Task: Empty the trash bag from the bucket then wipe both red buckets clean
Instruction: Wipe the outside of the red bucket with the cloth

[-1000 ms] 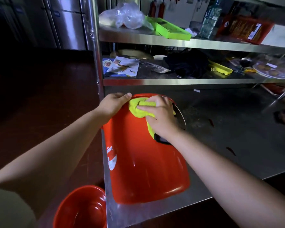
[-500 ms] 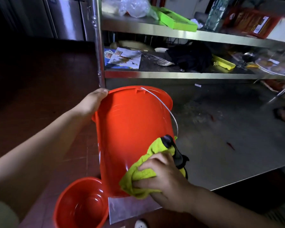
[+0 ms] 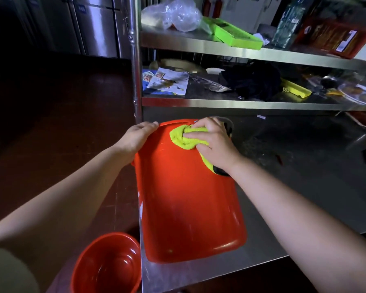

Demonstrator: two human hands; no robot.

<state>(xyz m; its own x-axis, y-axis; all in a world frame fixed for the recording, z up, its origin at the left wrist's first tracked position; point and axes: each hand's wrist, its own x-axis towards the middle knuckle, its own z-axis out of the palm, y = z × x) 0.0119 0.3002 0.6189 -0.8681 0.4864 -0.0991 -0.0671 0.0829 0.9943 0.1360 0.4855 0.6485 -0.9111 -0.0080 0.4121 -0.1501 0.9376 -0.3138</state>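
Fingers of the right hand (image 3: 215,142) clench a yellow-green cloth (image 3: 186,137) against the red bucket (image 3: 188,199) lying on its side on the steel desk (image 3: 304,176). Left hand (image 3: 135,139) grips its far rim at 10 o'clock. Second red bucket (image 3: 107,265) stands at 7 o'clock, on the floor.

The right hand (image 3: 215,144) hides part of the yellow cloth (image 3: 185,137) and bucket handle grip (image 3: 221,171).
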